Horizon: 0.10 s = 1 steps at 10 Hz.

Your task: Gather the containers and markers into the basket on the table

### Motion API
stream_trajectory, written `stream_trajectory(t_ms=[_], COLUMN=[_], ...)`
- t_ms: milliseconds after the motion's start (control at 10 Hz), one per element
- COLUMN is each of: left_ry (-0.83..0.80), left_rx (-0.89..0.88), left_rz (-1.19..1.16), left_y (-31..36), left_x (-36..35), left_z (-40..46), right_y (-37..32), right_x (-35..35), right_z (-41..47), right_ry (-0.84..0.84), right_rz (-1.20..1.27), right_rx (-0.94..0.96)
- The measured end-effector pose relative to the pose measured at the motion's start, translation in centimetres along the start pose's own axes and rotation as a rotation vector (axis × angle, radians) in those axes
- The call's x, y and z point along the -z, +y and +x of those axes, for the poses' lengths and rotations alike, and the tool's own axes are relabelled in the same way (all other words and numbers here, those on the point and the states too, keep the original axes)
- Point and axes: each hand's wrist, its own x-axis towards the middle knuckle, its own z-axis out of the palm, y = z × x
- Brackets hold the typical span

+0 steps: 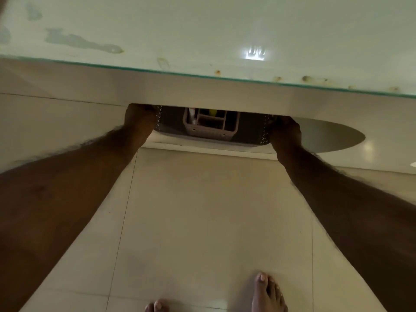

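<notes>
I held the dark perforated plastic basket (171,128) under the glass-topped white counter (202,91), left hand (139,118) and right hand (284,129) each gripping an end to keep it level; the fingers themselves were hidden.

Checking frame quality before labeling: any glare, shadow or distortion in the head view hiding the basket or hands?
Head view: bright glare patch on the glass table top; the table edge hides most of the dark basket, in shadow beneath; left hand and right hand are dim, fingers partly hidden; wide-angle bowing of the edge; slight softness overall.
</notes>
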Motion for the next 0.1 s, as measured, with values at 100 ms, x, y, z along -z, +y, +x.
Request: stream_trajectory(t_ms=[100], left_ry=[-0.035], left_rx=[-0.079], left_rz=[0.181], left_y=[-1.21], left_x=[0.44], left_z=[-1.12], right_y=[0.62], right_x=[0.2], right_z=[-0.94], right_ry=[0.055], right_rz=[0.04], right_rx=[0.005])
